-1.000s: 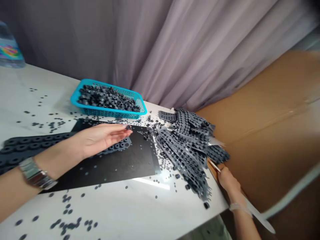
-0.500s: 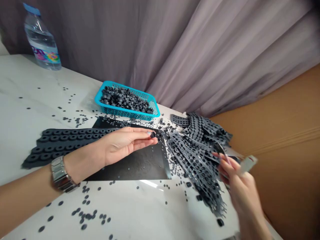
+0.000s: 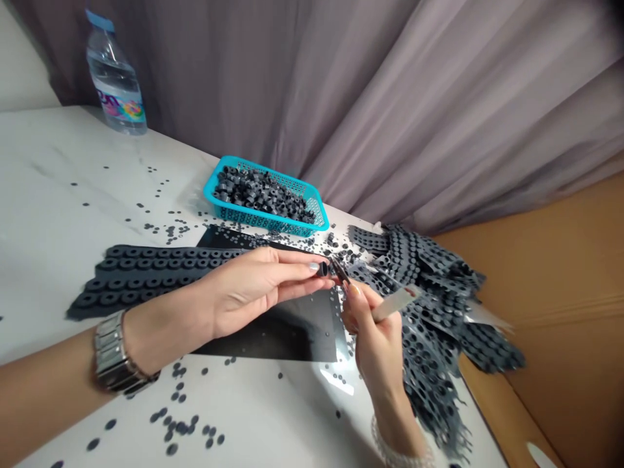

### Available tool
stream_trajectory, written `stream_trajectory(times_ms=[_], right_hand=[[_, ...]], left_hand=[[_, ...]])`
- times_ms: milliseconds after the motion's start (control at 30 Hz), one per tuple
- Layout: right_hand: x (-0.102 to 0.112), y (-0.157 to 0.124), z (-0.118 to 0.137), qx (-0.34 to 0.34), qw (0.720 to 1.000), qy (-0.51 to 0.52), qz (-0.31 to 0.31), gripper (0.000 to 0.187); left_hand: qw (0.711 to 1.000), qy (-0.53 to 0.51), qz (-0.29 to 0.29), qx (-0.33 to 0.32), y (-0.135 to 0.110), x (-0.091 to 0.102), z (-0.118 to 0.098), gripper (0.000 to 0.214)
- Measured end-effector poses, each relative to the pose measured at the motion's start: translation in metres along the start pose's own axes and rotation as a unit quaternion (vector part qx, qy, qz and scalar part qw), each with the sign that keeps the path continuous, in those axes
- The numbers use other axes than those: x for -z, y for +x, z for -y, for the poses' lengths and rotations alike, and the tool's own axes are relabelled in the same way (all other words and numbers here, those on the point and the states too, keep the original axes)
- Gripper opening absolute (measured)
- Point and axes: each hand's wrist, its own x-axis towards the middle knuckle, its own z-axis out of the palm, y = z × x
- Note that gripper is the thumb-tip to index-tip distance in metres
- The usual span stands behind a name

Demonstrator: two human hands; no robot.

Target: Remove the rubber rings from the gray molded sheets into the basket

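Note:
My left hand (image 3: 253,289) pinches a small dark rubber ring (image 3: 324,268) between thumb and fingertips above a black mat (image 3: 287,328). My right hand (image 3: 373,338) grips a thin tool with a pale handle (image 3: 392,303), and its dark tip touches the ring. A sheet of joined rubber rings (image 3: 146,273) lies under my left forearm. A turquoise basket (image 3: 266,203) behind holds several loose rings.
A heap of punched-out rubber sheets (image 3: 429,305) lies at the right table edge. Small rubber discs (image 3: 182,429) are scattered over the white table (image 3: 58,195). A water bottle (image 3: 114,81) stands at the back left. A brown cardboard box (image 3: 560,273) sits to the right, a curtain behind.
My right hand came up from the table's right edge with the tool and moved left to meet the ring in my left hand. The view swung left, showing the bottle.

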Motion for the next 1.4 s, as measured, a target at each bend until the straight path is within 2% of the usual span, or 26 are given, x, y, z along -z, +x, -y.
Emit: stream_trajectory(times_ms=[167,333,633,1100,1400], right_hand=[[-0.001,-0.006,0.007,0.041,0.998,-0.032,-0.036,0.027],[0.0,-0.01,0.017,0.068,0.996,-0.034,-0.038,0.022],[0.003,-0.013,0.015,0.111,0.992,-0.056,-0.033,0.023],[0.003,-0.014,0.013,0.101,0.991,-0.072,-0.056,0.019],[0.009,-0.013,0.001,0.072,0.996,-0.024,-0.05,0.029]], left_hand=[[1.0,0.012,-0.004,0.014,-0.003,-0.003,0.004,0.018],[0.999,0.002,-0.01,0.035,-0.007,-0.007,0.003,0.018],[0.999,-0.006,-0.002,0.044,-0.008,-0.007,0.003,0.022],[0.999,0.006,0.017,0.046,-0.009,-0.008,0.002,0.02],[0.999,0.016,0.013,0.05,-0.01,-0.007,0.002,0.018]])
